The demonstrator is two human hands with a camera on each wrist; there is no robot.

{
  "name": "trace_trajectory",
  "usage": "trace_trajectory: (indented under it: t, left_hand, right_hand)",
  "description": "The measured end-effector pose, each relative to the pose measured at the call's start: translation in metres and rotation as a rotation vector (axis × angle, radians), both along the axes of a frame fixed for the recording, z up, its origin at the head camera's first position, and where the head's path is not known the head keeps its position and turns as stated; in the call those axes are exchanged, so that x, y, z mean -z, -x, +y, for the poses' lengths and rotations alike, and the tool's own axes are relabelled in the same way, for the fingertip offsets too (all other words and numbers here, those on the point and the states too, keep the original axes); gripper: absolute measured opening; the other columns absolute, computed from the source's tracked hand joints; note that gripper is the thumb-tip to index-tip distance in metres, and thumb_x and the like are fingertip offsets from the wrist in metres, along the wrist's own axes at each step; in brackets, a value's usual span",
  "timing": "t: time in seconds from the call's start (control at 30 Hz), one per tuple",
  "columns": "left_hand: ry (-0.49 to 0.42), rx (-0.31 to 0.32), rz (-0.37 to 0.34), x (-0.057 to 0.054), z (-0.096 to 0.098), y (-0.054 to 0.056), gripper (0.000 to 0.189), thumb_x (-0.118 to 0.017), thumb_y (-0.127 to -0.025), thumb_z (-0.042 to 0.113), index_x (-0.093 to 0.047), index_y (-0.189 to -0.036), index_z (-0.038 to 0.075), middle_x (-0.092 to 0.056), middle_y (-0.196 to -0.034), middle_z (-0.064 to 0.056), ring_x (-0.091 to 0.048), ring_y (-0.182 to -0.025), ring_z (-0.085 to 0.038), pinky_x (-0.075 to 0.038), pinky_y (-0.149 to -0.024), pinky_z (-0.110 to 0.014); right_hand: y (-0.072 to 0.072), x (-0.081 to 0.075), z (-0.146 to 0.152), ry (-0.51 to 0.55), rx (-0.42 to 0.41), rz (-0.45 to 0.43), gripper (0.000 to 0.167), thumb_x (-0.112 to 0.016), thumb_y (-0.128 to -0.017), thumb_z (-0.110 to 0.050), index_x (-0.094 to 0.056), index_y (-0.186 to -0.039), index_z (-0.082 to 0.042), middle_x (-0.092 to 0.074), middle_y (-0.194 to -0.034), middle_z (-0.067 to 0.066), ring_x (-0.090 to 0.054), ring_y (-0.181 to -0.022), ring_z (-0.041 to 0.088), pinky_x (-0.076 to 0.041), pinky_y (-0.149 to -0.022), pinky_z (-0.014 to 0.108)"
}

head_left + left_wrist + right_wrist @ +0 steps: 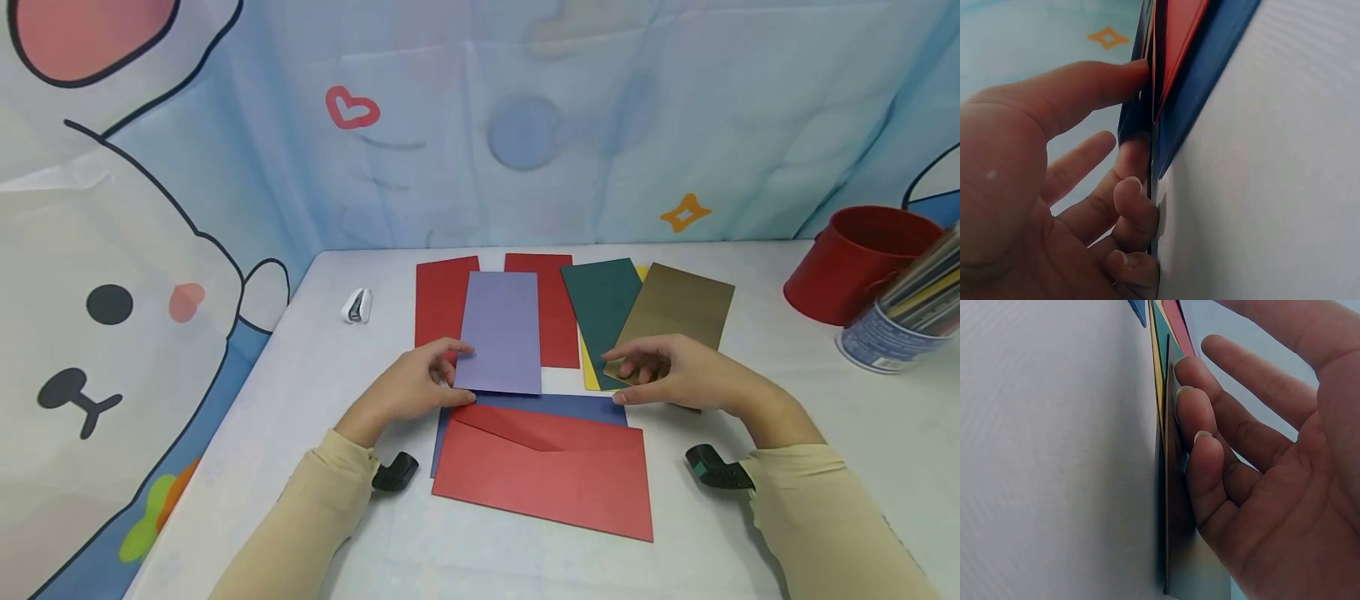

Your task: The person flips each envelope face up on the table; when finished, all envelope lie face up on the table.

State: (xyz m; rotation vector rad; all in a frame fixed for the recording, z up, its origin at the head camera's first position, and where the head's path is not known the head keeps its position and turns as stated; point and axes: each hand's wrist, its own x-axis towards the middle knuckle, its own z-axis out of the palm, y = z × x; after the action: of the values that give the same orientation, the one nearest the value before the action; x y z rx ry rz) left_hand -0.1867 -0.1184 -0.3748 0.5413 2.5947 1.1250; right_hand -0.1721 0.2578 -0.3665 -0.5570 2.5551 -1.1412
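A red envelope [555,483] with its flap line showing lies at the front, overlapping a blue envelope [570,406]. My left hand [408,383] is at the left edge of a flat purple rectangle [501,329], like another envelope; its index fingertip touches that edge in the head view. The left thumb is near the red envelope's top corner. Over the lower part of a gold-brown rectangle [682,304], my right hand [686,375] has loosely bent fingers and pinches nothing. In the right wrist view those fingertips are against or just above the gold-brown sheet [1179,487].
Two red pieces [442,300] lie behind the purple one. A dark green piece [600,308] and a yellow one [590,371] lie partly under the gold-brown one. A small white clip-like object [357,306] is at left. A red mug [847,267] and a tub of pencils [888,337] stand right.
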Motion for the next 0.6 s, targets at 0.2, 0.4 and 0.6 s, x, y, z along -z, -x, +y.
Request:
trace_trajectory:
  t: [0.2, 0.4, 0.6]
  left_hand:
    - [-0.037, -0.011, -0.028, 0.0009, 0.002, -0.0014, 0.062, -0.087, -0.081, 0.028, -0.06, -0.136, 0.02, -0.059, -0.086, -0.001, -0.055, -0.075, -0.017, -0.044, -0.072, -0.033]
    - [-0.098, -0.014, -0.068, 0.0013, 0.0036, -0.0006, 0.062, -0.085, -0.083, 0.028, -0.059, -0.139, 0.019, -0.06, -0.084, -0.002, -0.056, -0.077, -0.016, -0.044, -0.074, -0.032]
    - [-0.202, -0.018, -0.146, 0.0003, 0.0035, 0.0, 0.063, -0.085, -0.083, 0.021, -0.058, -0.14, 0.019, -0.059, -0.083, -0.003, -0.053, -0.073, -0.015, -0.042, -0.071, -0.031]
  right_hand:
    - [-0.0005, 0.0007, -0.0007, -0.011, 0.002, -0.003, 0.058, -0.087, -0.081, -0.028, -0.066, -0.129, -0.004, -0.062, -0.102, 0.005, -0.059, -0.085, 0.02, -0.051, -0.07, 0.028]
    - [-0.0007, 0.0004, -0.0016, -0.015, 0.006, -0.006, 0.058, -0.087, -0.081, -0.029, -0.067, -0.129, -0.004, -0.061, -0.101, 0.006, -0.059, -0.085, 0.021, -0.051, -0.069, 0.028]
    - [-0.0005, -0.0006, -0.0021, -0.023, 0.011, -0.004, 0.058, -0.087, -0.08, -0.028, -0.067, -0.128, -0.004, -0.061, -0.101, 0.006, -0.059, -0.085, 0.022, -0.051, -0.069, 0.029]
